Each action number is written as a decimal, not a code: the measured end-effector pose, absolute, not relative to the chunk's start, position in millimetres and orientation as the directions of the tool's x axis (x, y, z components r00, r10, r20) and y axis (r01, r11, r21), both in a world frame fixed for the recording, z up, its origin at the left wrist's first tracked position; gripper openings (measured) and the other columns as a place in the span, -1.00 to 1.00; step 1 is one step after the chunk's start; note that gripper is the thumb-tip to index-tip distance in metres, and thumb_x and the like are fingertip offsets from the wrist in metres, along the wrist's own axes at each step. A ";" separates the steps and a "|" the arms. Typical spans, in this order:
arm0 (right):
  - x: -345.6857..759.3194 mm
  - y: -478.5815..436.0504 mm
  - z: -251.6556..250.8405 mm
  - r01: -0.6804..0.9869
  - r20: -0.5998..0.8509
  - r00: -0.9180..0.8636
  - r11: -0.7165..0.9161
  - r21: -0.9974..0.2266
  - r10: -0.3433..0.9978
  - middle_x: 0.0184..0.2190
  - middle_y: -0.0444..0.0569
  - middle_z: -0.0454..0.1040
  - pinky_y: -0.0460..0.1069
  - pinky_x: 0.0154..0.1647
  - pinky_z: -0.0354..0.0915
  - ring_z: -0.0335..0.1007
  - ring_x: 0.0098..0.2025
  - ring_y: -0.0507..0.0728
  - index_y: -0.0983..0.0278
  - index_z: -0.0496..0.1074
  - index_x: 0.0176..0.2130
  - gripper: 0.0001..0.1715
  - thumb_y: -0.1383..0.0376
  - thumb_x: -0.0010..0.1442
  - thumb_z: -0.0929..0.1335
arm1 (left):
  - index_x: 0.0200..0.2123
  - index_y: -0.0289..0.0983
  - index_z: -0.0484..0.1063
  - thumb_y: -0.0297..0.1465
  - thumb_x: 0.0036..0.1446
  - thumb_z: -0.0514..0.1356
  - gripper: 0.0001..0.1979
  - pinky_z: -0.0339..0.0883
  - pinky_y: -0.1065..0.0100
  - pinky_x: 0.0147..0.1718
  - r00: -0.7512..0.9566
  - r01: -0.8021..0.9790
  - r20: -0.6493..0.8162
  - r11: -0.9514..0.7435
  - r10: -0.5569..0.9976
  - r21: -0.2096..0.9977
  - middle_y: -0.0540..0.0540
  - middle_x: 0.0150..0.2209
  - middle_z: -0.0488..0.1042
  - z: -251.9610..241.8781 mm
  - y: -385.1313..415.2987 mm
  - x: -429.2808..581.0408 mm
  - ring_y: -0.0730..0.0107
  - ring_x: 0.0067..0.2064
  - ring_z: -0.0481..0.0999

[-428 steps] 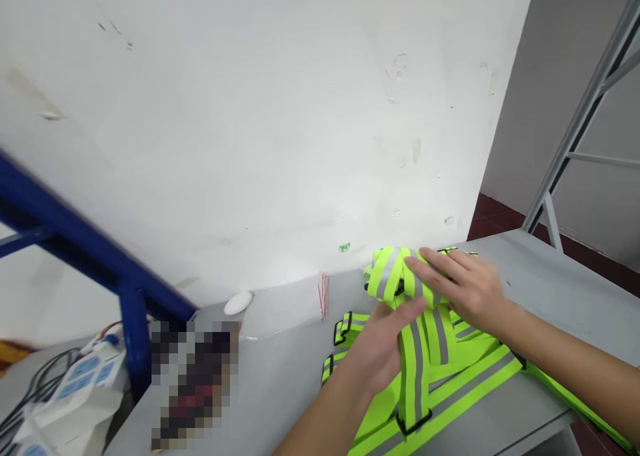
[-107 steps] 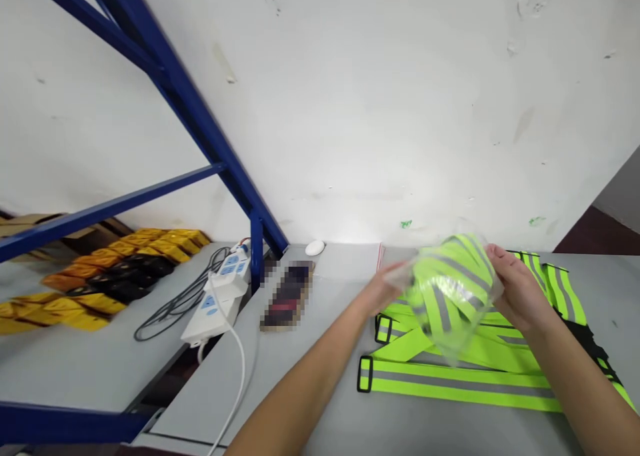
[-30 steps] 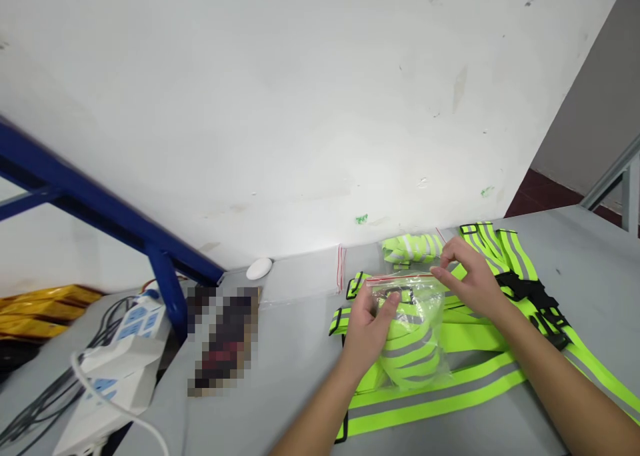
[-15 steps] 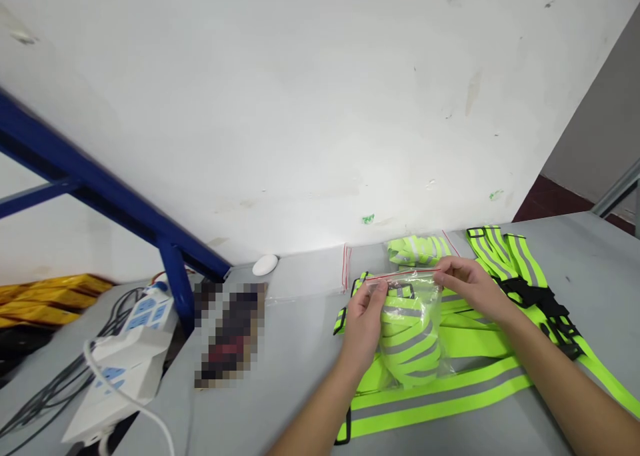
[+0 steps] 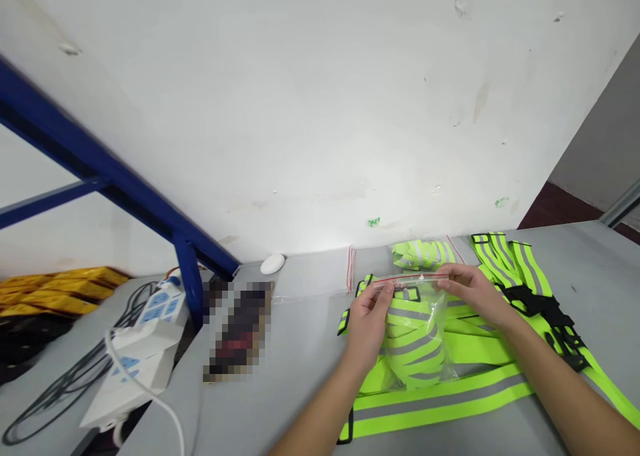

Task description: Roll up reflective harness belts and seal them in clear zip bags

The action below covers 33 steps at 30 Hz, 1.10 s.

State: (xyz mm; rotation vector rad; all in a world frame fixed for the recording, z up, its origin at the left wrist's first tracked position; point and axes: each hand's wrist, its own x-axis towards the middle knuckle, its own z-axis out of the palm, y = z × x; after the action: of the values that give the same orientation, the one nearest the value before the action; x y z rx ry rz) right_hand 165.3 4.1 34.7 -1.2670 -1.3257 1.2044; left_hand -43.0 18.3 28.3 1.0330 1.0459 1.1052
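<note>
Now in hand: a clear zip bag (image 5: 419, 329), a rolled bundle of lime-and-grey strap (image 5: 414, 351) visible inside, is held upright between two hands, over loose straps.
Left hand (image 5: 369, 321): the bag's upper left corner is pinched between thumb and bent fingers.
Right hand (image 5: 474, 293): the other end of the red-lined strip (image 5: 413, 278) is nipped between thumb and fingertips, with almost no gap left between them.
Just changed: the right fingers, seen curled at the corner a second ago, have been laid flatter on the strip; the bag's lip is thus gripped from both ends and drawn nearly straight. Whether it is sealed cannot be told.
Loose straps (image 5: 480, 351): spread beneath the bag and both hands, with black buckles (image 5: 553, 316) beside the right forearm.
Second bagged bundle (image 5: 421, 255): set just beyond the right fingertips.
Flat clear bags (image 5: 315, 273): laid beyond the left hand, near a white oval object (image 5: 273, 264); a pixelated item (image 5: 240, 329) is seen farther left.
In the way: the strip's ends are covered by fingers; the space under the bag is crowded by straps.
</note>
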 end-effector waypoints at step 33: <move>140.6 -3.1 38.6 0.074 0.080 0.005 0.079 -0.994 0.997 -0.49 -0.16 0.31 -0.05 -0.34 0.16 0.23 -0.40 0.05 0.24 0.40 -0.51 -0.67 0.09 0.10 0.44 | -0.41 -0.29 0.46 -0.08 -0.01 0.32 -0.63 0.25 0.50 -0.45 0.103 -0.204 -0.055 0.076 0.993 0.976 0.03 -0.49 0.45 31.5 14.8 -39.4 0.50 -0.44 0.36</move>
State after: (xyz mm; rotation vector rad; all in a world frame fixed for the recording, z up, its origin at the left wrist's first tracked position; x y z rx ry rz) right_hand 140.6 -3.1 38.6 -1.2077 -1.2941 1.1084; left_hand -39.4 14.8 31.5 1.0528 1.0162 1.1823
